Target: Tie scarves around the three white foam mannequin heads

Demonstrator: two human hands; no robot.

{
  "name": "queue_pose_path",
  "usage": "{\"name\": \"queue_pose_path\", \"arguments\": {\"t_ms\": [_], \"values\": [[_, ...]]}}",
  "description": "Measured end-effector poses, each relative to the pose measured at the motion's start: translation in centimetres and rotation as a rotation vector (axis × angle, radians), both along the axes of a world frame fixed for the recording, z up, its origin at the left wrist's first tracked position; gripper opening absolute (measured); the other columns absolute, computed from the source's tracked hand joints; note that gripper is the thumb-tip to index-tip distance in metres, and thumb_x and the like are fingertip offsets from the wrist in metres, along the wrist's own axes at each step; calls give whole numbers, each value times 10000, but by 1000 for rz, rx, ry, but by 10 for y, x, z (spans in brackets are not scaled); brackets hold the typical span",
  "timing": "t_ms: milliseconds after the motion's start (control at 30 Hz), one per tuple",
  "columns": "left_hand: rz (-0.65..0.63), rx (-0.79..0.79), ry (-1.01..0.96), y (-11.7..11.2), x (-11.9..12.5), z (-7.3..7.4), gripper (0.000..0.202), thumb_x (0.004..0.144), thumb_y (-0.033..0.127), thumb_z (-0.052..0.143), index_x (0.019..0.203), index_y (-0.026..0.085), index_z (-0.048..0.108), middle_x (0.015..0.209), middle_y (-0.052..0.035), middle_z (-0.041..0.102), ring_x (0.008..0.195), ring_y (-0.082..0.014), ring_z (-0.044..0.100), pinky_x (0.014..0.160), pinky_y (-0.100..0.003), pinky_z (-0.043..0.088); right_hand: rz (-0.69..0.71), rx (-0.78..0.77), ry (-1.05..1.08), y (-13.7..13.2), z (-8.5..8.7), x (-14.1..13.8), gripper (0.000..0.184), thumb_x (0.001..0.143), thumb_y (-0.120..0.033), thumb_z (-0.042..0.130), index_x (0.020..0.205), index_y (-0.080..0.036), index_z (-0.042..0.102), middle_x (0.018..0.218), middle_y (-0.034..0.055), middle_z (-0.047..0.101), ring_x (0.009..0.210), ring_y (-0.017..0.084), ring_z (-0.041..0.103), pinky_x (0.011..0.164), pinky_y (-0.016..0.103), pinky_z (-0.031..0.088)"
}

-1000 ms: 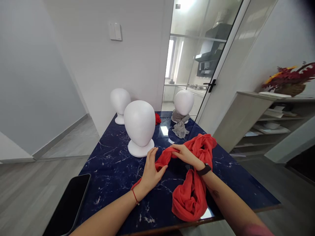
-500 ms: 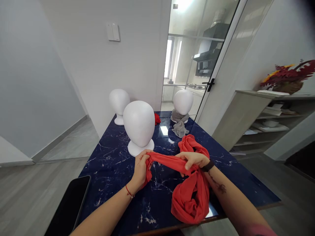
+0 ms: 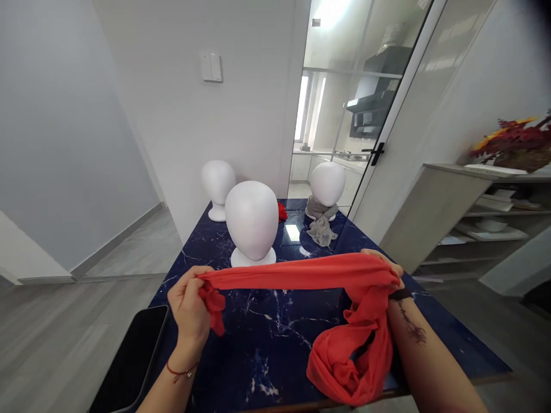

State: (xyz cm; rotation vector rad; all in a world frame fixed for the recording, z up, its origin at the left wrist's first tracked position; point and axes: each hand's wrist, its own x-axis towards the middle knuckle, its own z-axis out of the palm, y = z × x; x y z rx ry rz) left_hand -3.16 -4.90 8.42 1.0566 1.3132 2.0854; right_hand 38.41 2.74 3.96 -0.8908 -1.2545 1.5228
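Observation:
A red scarf (image 3: pixel 297 273) stretches as a taut band between my two hands, above the table's near half. My left hand (image 3: pixel 189 304) is closed around one end, with a short bunched tail hanging below the fingers. At the other side my right hand (image 3: pixel 390 269) grips the scarf, its fingers partly covered by the cloth. From there the rest drops into a loose coil on the table's front right. Just behind the band stands a white foam mannequin head (image 3: pixel 252 221), bare, its base partly hidden by the scarf.
On the dark blue marbled table (image 3: pixel 275 321) a second white head (image 3: pixel 218 183) stands back left. A third head (image 3: pixel 328 182) wears a grey scarf (image 3: pixel 322 229) at back right. Red cloth (image 3: pixel 282 211) lies behind the front head. A black phone (image 3: pixel 131 358) lies at the left edge.
My hands have moved apart, left hand to the left and right hand to the right, drawing the scarf into a longer, wider band. The far loop of scarf has been pulled in.

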Motion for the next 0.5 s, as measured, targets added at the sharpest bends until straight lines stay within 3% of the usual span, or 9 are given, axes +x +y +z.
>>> {"name": "queue_pose_path", "arguments": {"t_ms": [67, 133, 233, 300, 367, 500], "values": [[157, -20, 62, -4, -14, -4, 177, 661, 192, 457, 625, 166, 628, 591, 11, 583, 535, -120, 498, 489, -226, 361, 187, -1, 130, 2, 2, -8, 587, 445, -413, 807, 922, -185, 551, 660, -12, 623, 265, 10, 332, 291, 144, 246], [287, -135, 260, -10, -27, -8, 202, 703, 205, 445, 683, 178, 644, 573, 10, 574, 567, -147, 532, 552, -254, 406, 304, -53, 158, 4, 3, -20, 629, 516, -336, 790, 1073, -191, 538, 738, -6, 660, 255, 8, 340, 277, 141, 248], [279, -349, 767, -18, -40, -7, 257, 736, 231, 468, 880, 192, 676, 743, -36, 658, 756, -229, 607, 744, -369, 469, 319, -97, 154, 7, 1, -44, 499, 661, -289, 721, 1116, -160, 561, 622, -26, 643, 292, 31, 395, 328, 152, 336], [158, -298, 1008, -22, -37, 0, 357, 740, 213, 482, 1059, 190, 642, 1081, -88, 651, 1039, -279, 567, 933, -437, 417, 328, -129, 134, 8, 0, -60, 400, 724, -291, 687, 1084, -141, 598, 565, -25, 629, 316, 52, 436, 354, 165, 375], [-75, -185, 1068, -23, -23, 9, 445, 779, 192, 464, 1214, 200, 555, 1293, -92, 546, 1203, -261, 478, 1034, -431, 353, 293, -170, 136, 8, 0, -75, 324, 730, -287, 698, 1016, -146, 639, 632, -2, 666, 398, 70, 526, 419, 172, 441], [-660, -156, 935, -11, 25, 17, 477, 859, 277, 483, 1333, 243, 448, 1350, -82, 514, 1213, -225, 494, 1040, -393, 368, 166, -248, 158, 2, 0, -93, 244, 683, -255, 754, 902, -180, 677, 875, 25, 712, 706, 93, 660, 684, 171, 530]]}}
